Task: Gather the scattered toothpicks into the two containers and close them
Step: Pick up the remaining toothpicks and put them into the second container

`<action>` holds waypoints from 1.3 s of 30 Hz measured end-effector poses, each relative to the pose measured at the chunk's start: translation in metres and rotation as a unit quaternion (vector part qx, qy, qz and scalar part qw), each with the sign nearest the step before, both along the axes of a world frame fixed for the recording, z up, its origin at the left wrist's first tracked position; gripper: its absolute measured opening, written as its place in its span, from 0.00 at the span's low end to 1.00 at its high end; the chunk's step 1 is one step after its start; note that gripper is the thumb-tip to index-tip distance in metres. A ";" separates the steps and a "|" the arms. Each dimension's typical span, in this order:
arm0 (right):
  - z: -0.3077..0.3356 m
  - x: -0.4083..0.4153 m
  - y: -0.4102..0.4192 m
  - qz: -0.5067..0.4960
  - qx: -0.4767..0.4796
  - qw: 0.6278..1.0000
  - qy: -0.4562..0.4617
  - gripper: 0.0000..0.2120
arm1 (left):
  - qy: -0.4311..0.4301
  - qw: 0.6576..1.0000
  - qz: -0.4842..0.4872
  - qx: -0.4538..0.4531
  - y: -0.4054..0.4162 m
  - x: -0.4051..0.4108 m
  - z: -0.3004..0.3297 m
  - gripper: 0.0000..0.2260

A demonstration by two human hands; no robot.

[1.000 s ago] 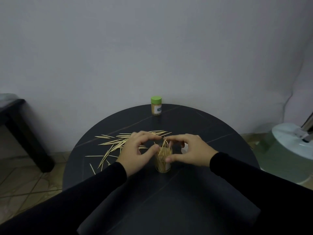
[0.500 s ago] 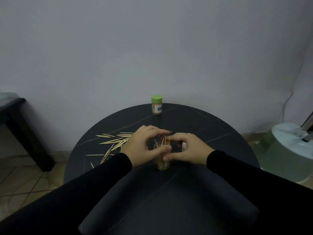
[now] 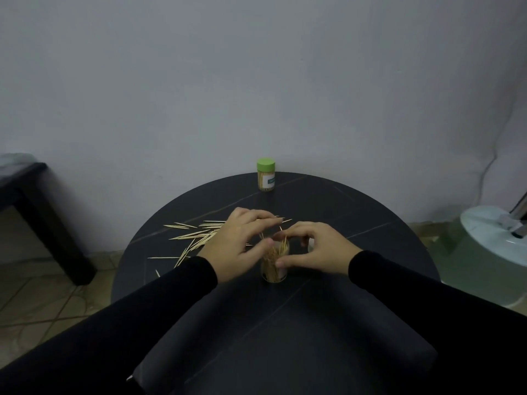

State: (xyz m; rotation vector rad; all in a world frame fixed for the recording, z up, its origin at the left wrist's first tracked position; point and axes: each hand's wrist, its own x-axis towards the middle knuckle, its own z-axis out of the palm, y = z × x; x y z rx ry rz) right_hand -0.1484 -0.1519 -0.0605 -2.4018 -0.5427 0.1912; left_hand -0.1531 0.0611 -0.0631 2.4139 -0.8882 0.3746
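Head view, hands: the left hand (image 3: 236,246) and the right hand (image 3: 316,249) meet over the middle of a round dark tabletop (image 3: 356,212), both arms in black sleeves (image 3: 427,289)
Left hand: fingers curled and arched over the mouth of the open container (image 3: 274,266), thumb against its left side; whether the fingertips pinch any sticks cannot be told
Right hand: fingers curled round the far side of the open container, thumb laid along its near right side; it grips the jar
Open container: a clear lidless jar standing upright between the two hands, packed with toothpicks; a few tips poke up above its rim between the fingers
Scattered toothpicks (image 3: 191,236): lying loose on the tabletop just left of the left hand; some run under the left hand, a couple show beyond its fingertips
Closed container (image 3: 266,178): a jar with a green lid, upright at the far edge of the tabletop, well beyond both hands
Small pale object: partly hidden behind the right hand; too little shows to tell what it is
Surroundings: a plain grey wall (image 3: 256,81) beyond the hands; a dark bench (image 3: 34,212) far to the left; a pale round appliance (image 3: 493,246) far to the right
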 end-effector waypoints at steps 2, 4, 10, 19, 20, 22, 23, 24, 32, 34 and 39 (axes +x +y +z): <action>0.001 0.000 0.001 0.007 0.005 1.000 -0.002 0.29 | 0.002 0.998 -0.015 0.058 -0.003 -0.001 0.003 0.26; 0.002 0.000 0.002 0.012 0.009 1.000 -0.006 0.23 | -0.014 0.994 -0.027 0.106 -0.005 -0.002 0.005 0.26; 0.000 0.003 0.001 0.007 0.009 1.000 -0.007 0.26 | -0.078 0.992 0.064 0.077 0.010 0.003 0.002 0.27; 0.001 0.007 -0.001 0.020 -0.013 1.000 0.002 0.33 | -0.097 0.988 0.019 0.115 0.016 -0.006 -0.011 0.28; 0.002 0.010 -0.003 0.031 -0.024 0.999 0.011 0.34 | -0.092 0.990 0.021 0.100 0.018 -0.003 -0.011 0.28; 0.002 0.015 -0.010 0.053 -0.038 0.998 0.022 0.30 | -0.048 0.997 0.050 0.047 0.021 0.003 -0.010 0.27; 0.004 0.017 -0.013 0.054 -0.038 0.998 0.023 0.26 | -0.031 0.997 0.075 0.021 0.022 0.007 -0.010 0.25; 0.006 0.019 -0.016 0.047 -0.039 0.998 0.020 0.24 | -0.022 0.994 0.103 0.010 0.023 0.010 -0.011 0.23; 0.002 0.047 0.009 0.002 -0.327 0.934 -0.144 0.18 | 0.077 0.954 0.145 0.250 0.040 0.043 -0.010 0.13; 0.002 0.057 0.014 0.023 -0.350 0.925 -0.147 0.15 | 0.079 0.957 0.153 0.235 0.041 0.050 -0.008 0.09; 0.005 0.080 0.023 0.058 -0.372 0.909 -0.179 0.08 | 0.120 0.961 0.174 0.179 0.040 0.065 -0.011 0.05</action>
